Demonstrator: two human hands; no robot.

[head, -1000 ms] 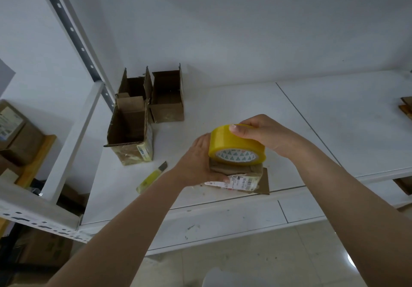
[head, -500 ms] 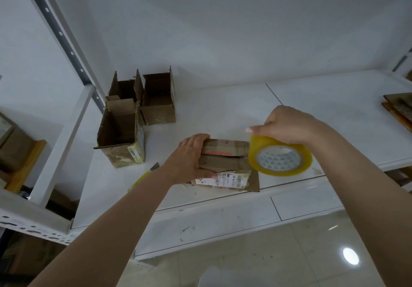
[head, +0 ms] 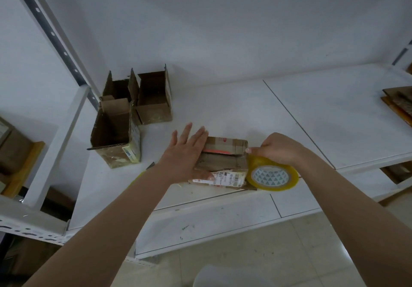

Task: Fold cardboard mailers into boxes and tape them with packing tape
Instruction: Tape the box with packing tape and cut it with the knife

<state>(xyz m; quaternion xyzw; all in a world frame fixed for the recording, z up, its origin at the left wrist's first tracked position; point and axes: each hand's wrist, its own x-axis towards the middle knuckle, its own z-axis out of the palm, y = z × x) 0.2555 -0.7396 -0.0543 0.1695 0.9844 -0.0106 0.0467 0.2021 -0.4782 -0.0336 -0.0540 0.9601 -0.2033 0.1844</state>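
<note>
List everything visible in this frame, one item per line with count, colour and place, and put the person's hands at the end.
box being taped: 1, brown with a white label, near the front edge of the white shelf
tape roll: 1, yellow, at the box's right end
open boxes: 3, brown, standing together at the shelf's back left
utility knife: 1, yellow, on the shelf left of the left forearm, mostly hidden
flat cardboard: a stack, brown, right edge of the shelf
left hand: fingers straight, pressing flat on the box's left end
right hand: grips the tape roll from above
</note>
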